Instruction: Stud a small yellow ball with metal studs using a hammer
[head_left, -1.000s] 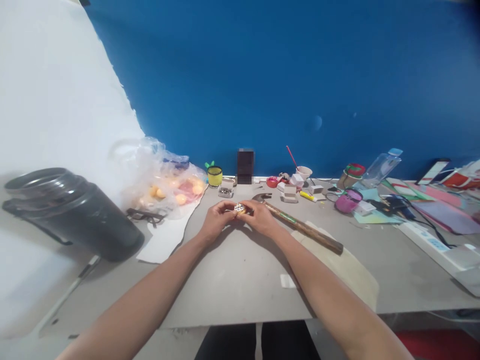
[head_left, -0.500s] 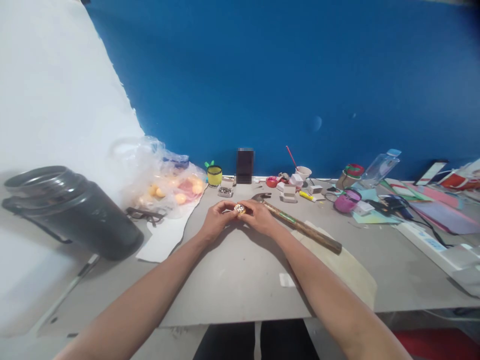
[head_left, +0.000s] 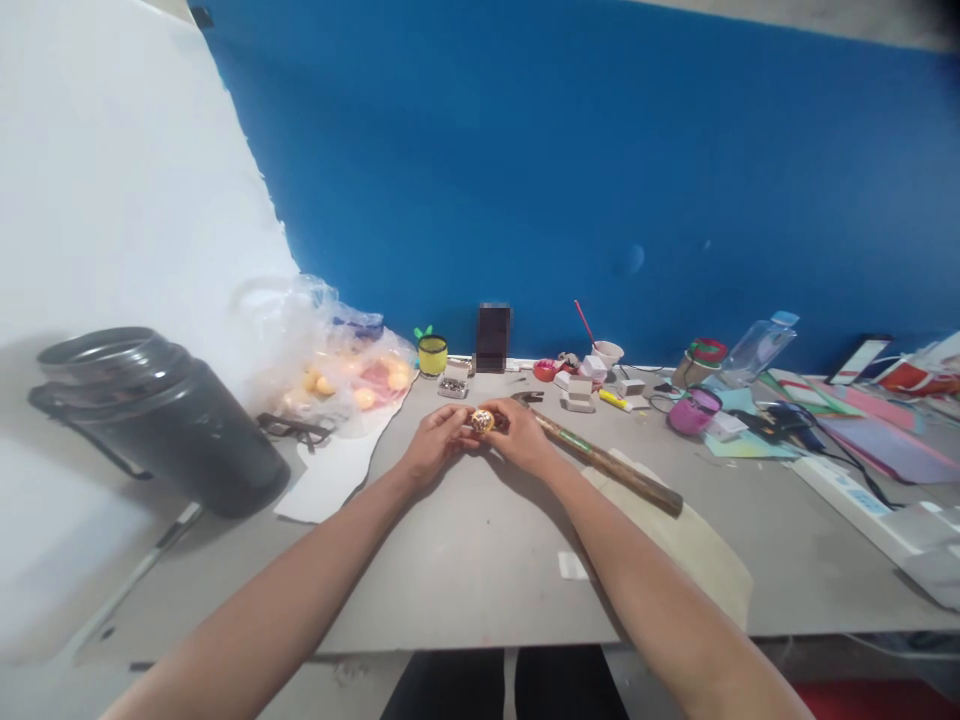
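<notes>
Head view: right hand (head_left: pixel 523 438) fingers grip a small yellow ball (head_left: pixel 482 421) over mid-desk (head_left: pixel 480 560), toward the far edge; left hand (head_left: pixel 433 444) fingers beside it, can't tell if gripping. Visible face already studded with silvery bits, underside hidden; open box (head_left: pixel 452 394) near far edge holds loose ones. Hammer (head_left: pixel 615 466) lies ungripped, right of centre.

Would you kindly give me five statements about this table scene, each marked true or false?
1. The left hand and right hand are both at a small yellow-edged item. True.
2. The hammer lies on the left hand's side. False: the hammer lies on the right hand's side.
3. The eyeglasses lie near the dark flask. True.
4. The clear bottle has a red cap. False: it has a blue cap.
5. The yellow container stands left of the dark upright panel. True.
</notes>
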